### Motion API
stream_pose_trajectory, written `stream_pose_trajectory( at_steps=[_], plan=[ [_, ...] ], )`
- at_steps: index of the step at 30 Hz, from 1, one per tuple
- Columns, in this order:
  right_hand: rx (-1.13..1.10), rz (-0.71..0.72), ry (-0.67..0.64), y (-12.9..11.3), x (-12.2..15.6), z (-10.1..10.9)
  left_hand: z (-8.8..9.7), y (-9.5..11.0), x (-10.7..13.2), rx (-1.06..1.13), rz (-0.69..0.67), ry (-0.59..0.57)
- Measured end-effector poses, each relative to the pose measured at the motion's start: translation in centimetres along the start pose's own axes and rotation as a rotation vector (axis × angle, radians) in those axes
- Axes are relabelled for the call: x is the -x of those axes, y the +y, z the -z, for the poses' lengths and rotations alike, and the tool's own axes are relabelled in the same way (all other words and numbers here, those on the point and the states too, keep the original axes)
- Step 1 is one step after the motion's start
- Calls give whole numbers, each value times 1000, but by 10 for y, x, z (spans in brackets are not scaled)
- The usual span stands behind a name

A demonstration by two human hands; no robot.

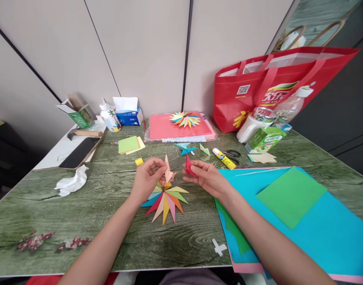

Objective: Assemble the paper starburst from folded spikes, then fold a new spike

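My left hand (148, 177) pinches a pale peach folded paper piece (167, 170) between thumb and fingers. A short way to its right, my right hand (207, 177) holds a red folded paper piece (189, 165). The two pieces are apart. Directly below my left hand lies a multicoloured folded-paper star (164, 204), its pointed arms fanned around a centre. My fingers cover its upper part, and I cannot tell whether the peach piece joins it. Beyond my hands are a blue folded paper piece (188, 151) and a light green folded piece (204, 149).
A finished-looking paper star (185, 118) rests on a pink paper pack (160, 128). A glue stick (224, 158) and scissors (233, 153) lie at right, near large blue sheets (306, 245). A red bag (232, 99) stands behind; a hammer (86, 133) and phone (79, 153) are left.
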State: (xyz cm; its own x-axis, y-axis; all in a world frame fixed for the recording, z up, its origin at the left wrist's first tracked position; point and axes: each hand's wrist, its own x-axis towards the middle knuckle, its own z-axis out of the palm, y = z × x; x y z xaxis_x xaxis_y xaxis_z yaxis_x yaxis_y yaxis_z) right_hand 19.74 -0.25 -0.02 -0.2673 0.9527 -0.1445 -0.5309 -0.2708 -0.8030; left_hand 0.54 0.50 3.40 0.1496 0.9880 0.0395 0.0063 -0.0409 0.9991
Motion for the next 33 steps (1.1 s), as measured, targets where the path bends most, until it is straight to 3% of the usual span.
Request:
stream_pose_trajectory(
  at_steps=[3, 9, 15, 20, 33],
  plan=[
    [0, -24, 49, 2, -1, -1, 0, 0, 0, -19, 35, -11],
    [-44, -17, 26, 2, 1, -4, 2, -1, 1, 18, 61, -37],
    [4, -34, 130, 2, 0, 0, 2, -4, 0, 93, 39, -76],
    [-31, 26, 100, 3, -1, -5, 2, -6, -1, 129, 59, -45],
    [326, 206, 140, 11, 1, -10, 3, -4, 0, 102, 59, -62]
  ],
)
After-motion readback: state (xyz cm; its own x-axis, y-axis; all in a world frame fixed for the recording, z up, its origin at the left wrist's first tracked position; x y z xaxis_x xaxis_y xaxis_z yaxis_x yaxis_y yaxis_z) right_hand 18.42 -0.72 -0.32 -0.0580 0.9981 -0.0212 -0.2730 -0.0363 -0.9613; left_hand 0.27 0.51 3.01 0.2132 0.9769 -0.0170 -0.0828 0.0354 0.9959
